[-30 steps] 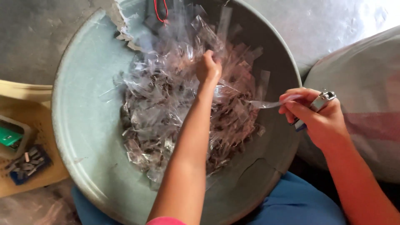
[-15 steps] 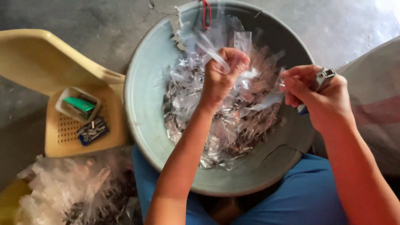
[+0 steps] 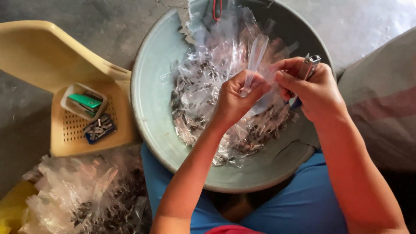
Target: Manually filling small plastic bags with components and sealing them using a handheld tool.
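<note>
Pinching a clear packet point(image 3: 255, 56), left hand point(image 3: 237, 99) meets stapler-clutching right hand point(image 3: 313, 91) over basin point(image 3: 151, 104).

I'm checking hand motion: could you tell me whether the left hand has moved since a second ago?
Yes. The left hand rose from the packet pile in the basin toward the right hand.

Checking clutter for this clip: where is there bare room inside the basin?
The basin is bare along its left inner wall, beside the packet heap. Centre and right are crowded with packets and both hands: left, right.
</note>
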